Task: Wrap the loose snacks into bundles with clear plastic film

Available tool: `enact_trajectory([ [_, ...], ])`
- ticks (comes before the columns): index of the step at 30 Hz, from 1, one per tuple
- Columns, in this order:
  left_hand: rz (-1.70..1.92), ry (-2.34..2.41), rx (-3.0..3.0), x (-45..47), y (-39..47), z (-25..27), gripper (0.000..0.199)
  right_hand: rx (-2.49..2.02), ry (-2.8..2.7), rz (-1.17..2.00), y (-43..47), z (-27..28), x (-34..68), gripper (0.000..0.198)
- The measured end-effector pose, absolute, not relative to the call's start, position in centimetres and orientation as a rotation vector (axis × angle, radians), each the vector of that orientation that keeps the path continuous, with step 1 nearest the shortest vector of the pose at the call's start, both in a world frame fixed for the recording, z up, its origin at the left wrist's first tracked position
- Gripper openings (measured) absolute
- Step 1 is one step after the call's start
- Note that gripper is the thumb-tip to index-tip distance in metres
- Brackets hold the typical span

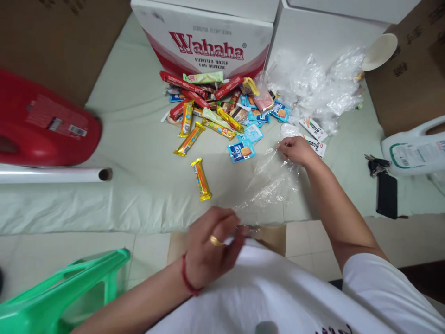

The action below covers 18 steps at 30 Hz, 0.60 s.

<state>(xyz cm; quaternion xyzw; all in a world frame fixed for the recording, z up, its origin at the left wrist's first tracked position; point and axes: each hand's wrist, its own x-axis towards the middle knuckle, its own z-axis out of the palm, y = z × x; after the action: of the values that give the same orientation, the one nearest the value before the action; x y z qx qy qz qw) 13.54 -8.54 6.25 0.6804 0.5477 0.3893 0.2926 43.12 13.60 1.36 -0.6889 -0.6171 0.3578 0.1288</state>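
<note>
A crumpled clear plastic bag point(274, 183) stretches between my two hands above the front part of the table. My right hand point(295, 149) pinches its far end, close to the small white packets point(313, 130). With fingers curled, my left hand point(215, 243) grips the near end by the table's front edge; that hand is slightly blurred. Beyond my left hand, a yellow-wrapped snack bar point(200, 179) lies apart from the others. Farther back is a pile of red, yellow, green and blue wrapped snacks, with a blue cracker packet point(241, 151) at its near side.
A white Wahaha carton point(208, 41) stands behind the snacks, beside a heap of clear plastic bags point(313, 88). A red jug point(45, 120) and a white roll point(52, 175) lie left. Right are a white bottle point(417, 148), keys and a black phone point(387, 195). A green stool point(69, 287) stands below.
</note>
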Motion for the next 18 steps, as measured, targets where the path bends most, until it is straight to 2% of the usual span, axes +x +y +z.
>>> enact_trajectory([
  [3, 0.969, 1.298, 2.147, 16.7, -7.4, 4.2, 0.037, -1.997, -1.772, 1.024, 14.1, 1.4, 42.6, 0.03],
  [7, 0.805, 1.326, 2.166, 18.3, -5.9, 0.3, 0.035, -2.014, -1.684, 1.087, 14.0, 1.9, 42.8, 0.026],
  [11, 0.823, 1.537, 1.504, 16.9, -4.7, 0.0, 0.015, -1.985, -1.693, 1.185, 13.5, 2.3, 44.1, 0.028],
  [15, 0.925, 1.396, 0.708, 15.1, -4.0, 2.2, 0.03, -1.889, -1.74, 1.351, 13.6, 2.9, 45.4, 0.033],
  [18, 0.969, 1.33, 0.447, 13.9, -4.9, 3.1, 0.044, -1.793, -1.816, 1.44, 14.0, 3.7, 45.5, 0.034],
])
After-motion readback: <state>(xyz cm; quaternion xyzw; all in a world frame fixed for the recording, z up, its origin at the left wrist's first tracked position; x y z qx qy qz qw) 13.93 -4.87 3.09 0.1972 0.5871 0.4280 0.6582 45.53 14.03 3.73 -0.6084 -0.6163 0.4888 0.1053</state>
